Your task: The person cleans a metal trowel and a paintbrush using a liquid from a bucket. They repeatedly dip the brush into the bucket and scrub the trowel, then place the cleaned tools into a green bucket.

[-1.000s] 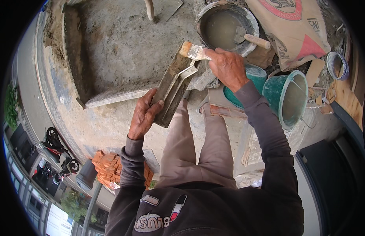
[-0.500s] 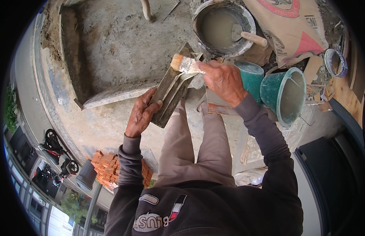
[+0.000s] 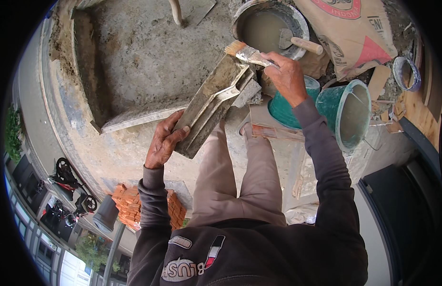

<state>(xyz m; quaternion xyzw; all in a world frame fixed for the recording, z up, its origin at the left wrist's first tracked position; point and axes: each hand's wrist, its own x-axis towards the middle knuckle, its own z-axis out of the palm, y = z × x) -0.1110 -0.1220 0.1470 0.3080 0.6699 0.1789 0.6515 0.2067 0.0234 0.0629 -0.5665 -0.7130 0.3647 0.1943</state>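
My left hand (image 3: pixel 165 140) grips the near end of a long, cement-stained, mould-like piece (image 3: pixel 202 112), thumb on top and fingers underneath. The piece slants up to the right, with a stepped groove along its length and a pale ridge near its far end. In my right hand (image 3: pixel 287 78) is a paintbrush (image 3: pixel 252 55), held by its handle. Its tan bristles point left, close above the far end of the piece; whether they touch it I cannot tell. A rough grey block (image 3: pixel 248 93) shows beyond that end.
At the upper left lies a shallow mixing trough (image 3: pixel 145 116) coated with wet cement. A round tub (image 3: pixel 304 28) of murky water holds a wooden-handled scraper (image 3: pixel 306 45). Two green buckets (image 3: pixel 326 112), a paper sack (image 3: pixel 349 33) and a small tub (image 3: pixel 406 74) stand right. Bricks (image 3: pixel 128 205) are stacked lower left.
My right hand and the paintbrush have moved up and to the right, off the middle of the piece toward its far end. My left hand has shifted slightly left and down, tilting the piece.
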